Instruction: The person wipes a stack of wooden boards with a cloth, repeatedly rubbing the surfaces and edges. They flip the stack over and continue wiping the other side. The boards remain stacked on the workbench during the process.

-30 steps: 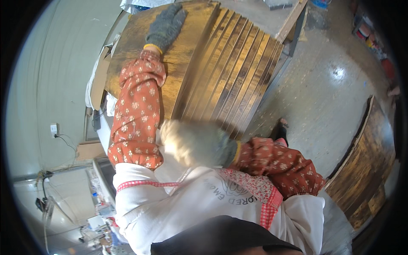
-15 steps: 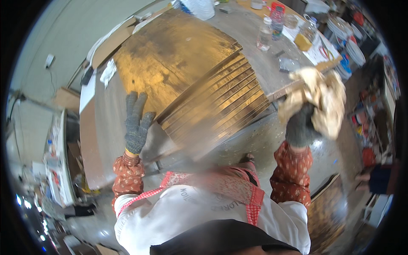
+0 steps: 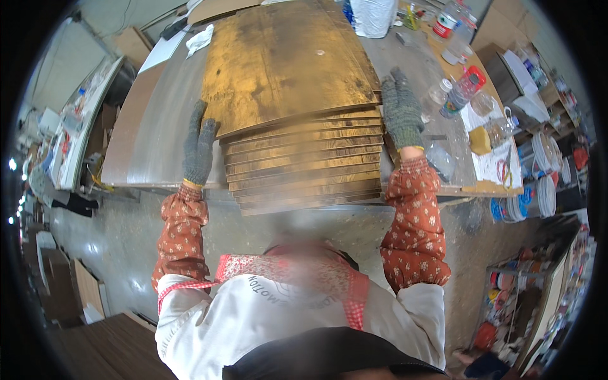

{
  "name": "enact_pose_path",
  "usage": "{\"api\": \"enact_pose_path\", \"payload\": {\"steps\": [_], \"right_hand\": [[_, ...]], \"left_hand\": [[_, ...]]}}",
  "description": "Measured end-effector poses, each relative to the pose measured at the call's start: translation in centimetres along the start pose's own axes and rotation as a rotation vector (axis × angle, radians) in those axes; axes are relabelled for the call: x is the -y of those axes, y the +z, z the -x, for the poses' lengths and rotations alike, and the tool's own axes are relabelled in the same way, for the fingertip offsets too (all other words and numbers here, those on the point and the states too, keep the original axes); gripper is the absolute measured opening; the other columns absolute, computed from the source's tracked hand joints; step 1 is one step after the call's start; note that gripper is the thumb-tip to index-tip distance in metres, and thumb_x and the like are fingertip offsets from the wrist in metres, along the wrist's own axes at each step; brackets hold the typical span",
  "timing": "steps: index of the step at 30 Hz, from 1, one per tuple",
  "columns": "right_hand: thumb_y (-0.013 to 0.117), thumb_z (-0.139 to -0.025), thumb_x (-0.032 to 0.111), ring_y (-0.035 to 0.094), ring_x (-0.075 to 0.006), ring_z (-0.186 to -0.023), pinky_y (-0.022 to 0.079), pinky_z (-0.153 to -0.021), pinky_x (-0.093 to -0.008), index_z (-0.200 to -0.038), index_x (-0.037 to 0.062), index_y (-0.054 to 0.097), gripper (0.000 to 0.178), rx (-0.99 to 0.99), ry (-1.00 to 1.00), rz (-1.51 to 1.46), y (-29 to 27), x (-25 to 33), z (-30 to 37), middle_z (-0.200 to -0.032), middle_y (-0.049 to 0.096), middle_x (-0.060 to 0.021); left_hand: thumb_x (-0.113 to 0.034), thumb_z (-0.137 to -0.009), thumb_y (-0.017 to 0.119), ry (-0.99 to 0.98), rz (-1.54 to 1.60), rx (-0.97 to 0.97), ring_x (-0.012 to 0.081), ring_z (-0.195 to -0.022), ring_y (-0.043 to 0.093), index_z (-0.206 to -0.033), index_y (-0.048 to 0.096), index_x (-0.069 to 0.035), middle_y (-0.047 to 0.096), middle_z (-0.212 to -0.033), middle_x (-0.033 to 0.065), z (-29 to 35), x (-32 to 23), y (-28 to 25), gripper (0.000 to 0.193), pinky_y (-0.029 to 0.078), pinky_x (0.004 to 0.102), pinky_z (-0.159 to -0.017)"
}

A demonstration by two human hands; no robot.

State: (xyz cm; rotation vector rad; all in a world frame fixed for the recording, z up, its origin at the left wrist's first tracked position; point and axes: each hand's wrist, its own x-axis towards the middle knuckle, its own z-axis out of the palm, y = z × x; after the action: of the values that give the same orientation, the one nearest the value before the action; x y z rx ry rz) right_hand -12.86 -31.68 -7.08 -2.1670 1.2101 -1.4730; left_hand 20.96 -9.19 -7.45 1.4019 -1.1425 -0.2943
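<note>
A stack of brown-stained wooden boards (image 3: 297,114) lies on the grey counter (image 3: 152,133), the lower boards stepping out toward the person like stairs and the bottom ones jutting past the counter's near edge. The top board, mottled golden-brown, fills the view from the centre up toward 12 o'clock.

The left hand (image 3: 198,147), in a grey knit glove, lies at about 9 o'clock of the stack — fingers (image 3: 204,120) stretched out flat and unclenched, the palm on the counter and the fingertips touching the left corner of the top board. It grips nothing.

The right hand (image 3: 401,113), gloved the same way, rests at about 3 o'clock of the stack, its fingers (image 3: 394,85) likewise spread and straight, pressed flat along the stack's right edge; whether any finger hooks under a board cannot be told. Both forearms wear rust-red flowered sleeve covers (image 3: 415,221) over a white top.

Just right of the right hand stands a clear plastic bottle with a red cap (image 3: 465,88), a smaller clear bottle (image 3: 437,95) beside it — and a yellow sponge (image 3: 479,140) lies on white paper further toward 3 o'clock. A white plastic bag (image 3: 372,16) stands at about 1 o'clock behind the boards. A crumpled white rag (image 3: 200,40) lies near 11 o'clock on the counter. Below the counter's edge the concrete floor (image 3: 101,240) shows.
</note>
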Motion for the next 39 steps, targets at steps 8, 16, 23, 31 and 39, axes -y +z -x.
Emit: {"api": "enact_pose_path", "payload": {"steps": [8,16,23,31,39], "right_hand": [[0.039,-0.101,0.024,0.053,-0.0365,-0.120,0.042,-0.101,-0.0429,-0.136,0.0009,0.048,0.043,0.387,-0.066,0.422,2.6,0.8,-0.6,-0.135,0.052,-0.0223],[0.042,-0.098,0.014,0.060,-0.0361,-0.110,0.049,-0.092,-0.0433,-0.137,0.0059,0.048,0.040,0.358,0.134,0.478,2.5,-0.1,-0.1,-0.133,0.055,-0.0199],[0.048,-0.089,0.007,0.062,-0.0343,-0.106,0.051,-0.090,-0.0423,-0.136,0.0111,0.051,0.048,0.441,-0.139,0.808,1.8,1.4,-0.3,-0.128,0.058,-0.0173],[0.049,-0.087,0.008,0.062,-0.0347,-0.107,0.051,-0.089,-0.0437,-0.137,0.0103,0.049,0.050,0.373,-0.187,0.855,2.2,0.5,-0.6,-0.126,0.059,-0.0180],[0.050,-0.087,0.006,0.062,-0.0352,-0.108,0.050,-0.090,-0.0435,-0.138,0.0089,0.048,0.051,0.234,-0.265,0.869,2.8,-1.6,-0.1,-0.126,0.059,-0.0194]], "left_hand": [[-0.030,-0.096,0.057,0.033,-0.435,0.056,0.0204,-0.114,0.056,-0.146,0.035,-0.001,0.056,-0.131,0.0164,-2.8,0.6,-0.9,0.062,0.048,0.0288,-0.090],[-0.033,-0.096,0.058,-0.185,-0.080,0.048,0.0160,-0.105,0.057,-0.148,0.033,-0.003,0.057,-0.123,0.0155,-3.7,-0.2,1.3,0.065,0.050,0.0283,-0.082],[-0.011,-0.094,0.054,0.442,-0.729,0.137,0.0286,-0.112,0.060,-0.138,0.049,-0.008,0.051,-0.137,0.0219,-4.0,3.2,-0.6,0.044,0.050,0.0339,-0.092],[-0.009,-0.095,0.054,-0.021,-0.526,0.064,0.0293,-0.106,0.064,-0.136,0.051,-0.005,0.051,-0.138,0.0204,-3.7,0.9,1.5,0.041,0.052,0.0339,-0.088],[-0.019,-0.097,0.053,0.073,-0.339,-0.011,0.0253,-0.105,0.060,-0.142,0.043,-0.003,0.056,-0.129,0.0204,-3.7,1.0,1.9,0.049,0.049,0.0333,-0.089]]}}
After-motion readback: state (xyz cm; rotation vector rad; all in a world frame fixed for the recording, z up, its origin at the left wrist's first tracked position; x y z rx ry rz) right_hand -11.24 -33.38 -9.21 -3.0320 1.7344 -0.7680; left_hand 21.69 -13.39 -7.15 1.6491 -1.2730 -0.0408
